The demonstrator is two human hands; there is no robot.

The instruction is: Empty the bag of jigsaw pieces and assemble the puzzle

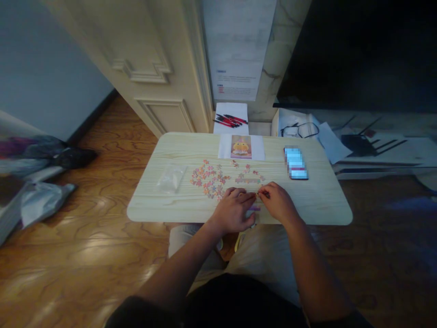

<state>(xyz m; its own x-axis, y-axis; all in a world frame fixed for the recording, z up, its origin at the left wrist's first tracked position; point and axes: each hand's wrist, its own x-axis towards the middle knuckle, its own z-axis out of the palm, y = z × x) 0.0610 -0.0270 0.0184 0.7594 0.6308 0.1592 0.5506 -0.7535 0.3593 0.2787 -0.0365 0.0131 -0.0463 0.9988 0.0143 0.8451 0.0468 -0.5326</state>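
Note:
Both my hands rest near the front edge of a small pale wooden table [164,209]. My left hand [234,210] lies curled over some joined puzzle pieces [254,208], fingers bent down on them. My right hand [278,202] pinches a small puzzle piece [262,194] at its fingertips, right beside the left hand's fingers. A heap of loose pink and orange puzzle pieces [209,178] spreads just beyond my left hand. A short joined row of pieces [247,180] lies ahead of both hands. A reference picture of a yellow duck [241,146] sits at the table's far edge.
An empty clear plastic bag [171,178] lies left of the pieces. A phone [295,163] with a lit screen lies at the right. Behind the table are red and black pens [231,120] on paper, glasses [300,130], and a door. Bags lie on the wooden floor at left.

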